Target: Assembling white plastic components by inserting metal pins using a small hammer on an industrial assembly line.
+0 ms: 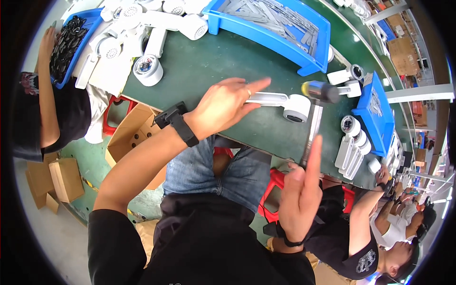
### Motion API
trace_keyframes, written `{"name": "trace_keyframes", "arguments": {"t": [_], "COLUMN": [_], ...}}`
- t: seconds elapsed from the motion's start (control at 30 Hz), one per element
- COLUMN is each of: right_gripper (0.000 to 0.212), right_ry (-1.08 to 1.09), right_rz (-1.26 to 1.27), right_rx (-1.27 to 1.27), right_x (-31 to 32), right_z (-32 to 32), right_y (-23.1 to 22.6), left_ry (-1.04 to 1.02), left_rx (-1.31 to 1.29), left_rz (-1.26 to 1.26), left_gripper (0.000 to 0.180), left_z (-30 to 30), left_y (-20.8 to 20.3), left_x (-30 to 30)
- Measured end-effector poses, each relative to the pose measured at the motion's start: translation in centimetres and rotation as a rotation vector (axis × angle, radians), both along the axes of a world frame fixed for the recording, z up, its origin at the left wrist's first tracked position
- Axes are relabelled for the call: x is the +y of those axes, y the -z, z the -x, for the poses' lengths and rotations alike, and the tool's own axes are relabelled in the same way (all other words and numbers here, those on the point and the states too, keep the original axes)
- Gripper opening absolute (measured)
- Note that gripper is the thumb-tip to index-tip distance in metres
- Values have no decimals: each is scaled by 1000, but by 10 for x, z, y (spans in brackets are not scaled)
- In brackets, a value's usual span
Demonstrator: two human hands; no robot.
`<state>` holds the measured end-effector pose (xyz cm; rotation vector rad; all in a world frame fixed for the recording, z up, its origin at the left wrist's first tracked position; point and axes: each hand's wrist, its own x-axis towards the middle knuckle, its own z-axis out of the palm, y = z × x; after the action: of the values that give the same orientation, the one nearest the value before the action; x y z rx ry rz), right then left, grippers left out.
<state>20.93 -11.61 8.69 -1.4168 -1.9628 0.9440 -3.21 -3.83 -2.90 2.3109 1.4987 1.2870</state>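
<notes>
On the green table in front of me lies a white handheld housing [298, 105] with a flat handle and a short round head. My left hand [224, 105] is closed around its handle end, the index finger stretched out above it. My right hand [300, 198] grips a mallet [314, 124] by the dark end of its handle, index finger laid along the shaft. The mallet's head, black with a yellow end, hovers blurred just beyond the round head; whether they touch I cannot tell.
A blue bin [304, 59] of grey strips stands at the far side, a smaller blue bin [375, 114] at right. White housings [351, 147] line the right edge; more [148, 70] pile up at left. Co-workers sit on both sides. An open carton [124, 137] is below the table's left edge.
</notes>
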Motion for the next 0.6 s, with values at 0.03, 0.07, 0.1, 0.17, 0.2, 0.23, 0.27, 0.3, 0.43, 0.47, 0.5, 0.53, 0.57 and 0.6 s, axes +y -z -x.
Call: {"name": "trace_keyframes", "arguments": {"t": [0.03,0.07,0.1,0.17,0.2,0.23,0.27,0.3,0.43,0.47,0.5,0.53,0.57,0.6], "right_gripper": [58,58,57,58,60,61,61,61,61,61,61,61,62,62], "right_ry": [8,24,-4,-69,-139,-118,-130,-74,-101,-210,-192,-187,-221,-253], "right_rz": [-8,-18,-48,-109,-161,-14,-15,59,18,-43,-3,-9,-156,-303], "right_rx": [54,104,108,-39,-180,-390,-385,-219,-139,-283,-181,-177,-137,-98], "right_x": [-4,-6,-6,13,23,27,27,22,24,28,18,19,21,23], "right_z": [0,0,-2,-5,1,3,7,6,-3,-3,-9,-7,0,6], "right_y": [-5,-8,-4,38,48,43,29,12,24,27,20,24,33,37], "left_ry": [-58,-107,-109,-49,-53,-46,-48,-57,-45,-39,-36,-35,-34,-27], "left_rx": [-96,-195,-199,-214,-214,-238,-259,-259,-274,-307,-303,-305,-307,-303], "left_rz": [117,231,228,267,267,281,297,299,288,337,331,339,345,338], "left_gripper": [71,89,89,113,113,114,115,115,117,118,118,119,120,120], "left_z": [-3,-6,-6,-9,-8,-9,-4,-4,-6,-7,-7,-8,-8,-8], "left_y": [-1,-4,-4,-1,0,0,1,3,-1,-1,-2,-4,-5,-4], "left_x": [-2,-3,-2,1,1,1,0,-2,1,1,1,2,2,2]}}
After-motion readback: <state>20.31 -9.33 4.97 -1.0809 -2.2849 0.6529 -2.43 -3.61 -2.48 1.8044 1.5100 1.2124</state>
